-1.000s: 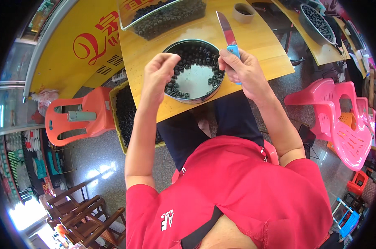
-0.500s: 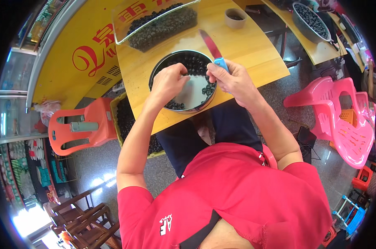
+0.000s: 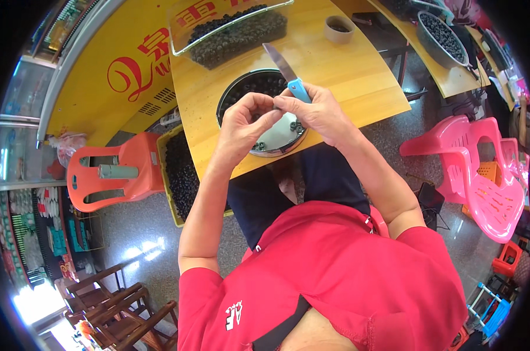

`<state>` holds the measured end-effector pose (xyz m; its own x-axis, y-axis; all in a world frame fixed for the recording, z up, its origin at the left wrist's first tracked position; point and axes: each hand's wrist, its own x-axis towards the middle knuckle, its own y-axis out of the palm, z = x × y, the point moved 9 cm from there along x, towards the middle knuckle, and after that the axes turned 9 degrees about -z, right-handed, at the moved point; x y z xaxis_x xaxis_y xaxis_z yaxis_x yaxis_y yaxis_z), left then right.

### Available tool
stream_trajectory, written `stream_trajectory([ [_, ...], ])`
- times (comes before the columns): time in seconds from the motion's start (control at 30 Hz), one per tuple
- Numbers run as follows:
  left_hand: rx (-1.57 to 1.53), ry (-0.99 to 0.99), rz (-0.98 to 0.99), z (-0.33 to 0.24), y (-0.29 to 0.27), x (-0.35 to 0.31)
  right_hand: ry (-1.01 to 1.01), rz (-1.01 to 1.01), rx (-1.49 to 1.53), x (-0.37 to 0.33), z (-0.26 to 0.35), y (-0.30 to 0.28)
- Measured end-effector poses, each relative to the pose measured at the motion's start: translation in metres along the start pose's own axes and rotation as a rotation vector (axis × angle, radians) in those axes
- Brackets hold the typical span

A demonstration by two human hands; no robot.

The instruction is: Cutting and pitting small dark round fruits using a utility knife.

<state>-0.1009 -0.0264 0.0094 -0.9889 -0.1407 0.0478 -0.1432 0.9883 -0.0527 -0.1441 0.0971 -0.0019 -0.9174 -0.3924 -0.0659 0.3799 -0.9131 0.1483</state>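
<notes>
My right hand [image 3: 324,117] is closed round the light blue handle of a knife [image 3: 299,89], its blade pointing up and away to the left. Fingers of my left hand [image 3: 241,126] are pinched close to my right thumb, and the fingertips of both hands meet. Whatever lies between them is too small and covered to name. Under my hands is a round, dark-rimmed pan [image 3: 275,132] with a pale bottom. Small, dark, round pieces [image 3: 253,86] fill its far part, with a few more near its front and right edge.
A clear plastic box [image 3: 238,42] of dark pieces stands at the table's far left, a small cup [image 3: 339,36] at its far right. A yellow crate [image 3: 174,199] of dark pieces is beside an orange chair [image 3: 143,164]. Pink chairs [image 3: 490,202] stand right.
My left hand has come up and right from over the pan, and its fingertips now meet my right hand's. The knife has shifted slightly left, with its blade tilted further left.
</notes>
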Motion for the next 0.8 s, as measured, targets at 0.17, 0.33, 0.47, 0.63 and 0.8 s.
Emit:
stream_trajectory([
  [0.17,-0.111,-0.06,-0.087,0.004,-0.003,-0.009,0.101,-0.003,0.176,-0.004,-0.007,0.002],
  [0.33,-0.188,0.113,-0.214,-0.009,-0.013,-0.014,0.128,0.01,0.223,-0.008,-0.008,0.011],
  [0.47,-0.167,0.15,-0.198,-0.013,-0.011,-0.014,0.086,0.025,0.198,-0.013,-0.004,0.015],
  [0.63,-0.035,0.19,-0.191,-0.011,-0.012,-0.018,0.0,-0.015,0.082,-0.013,0.013,0.012],
  [0.8,-0.066,0.168,-0.198,-0.007,-0.013,-0.025,0.042,0.003,0.136,-0.015,0.01,0.015],
])
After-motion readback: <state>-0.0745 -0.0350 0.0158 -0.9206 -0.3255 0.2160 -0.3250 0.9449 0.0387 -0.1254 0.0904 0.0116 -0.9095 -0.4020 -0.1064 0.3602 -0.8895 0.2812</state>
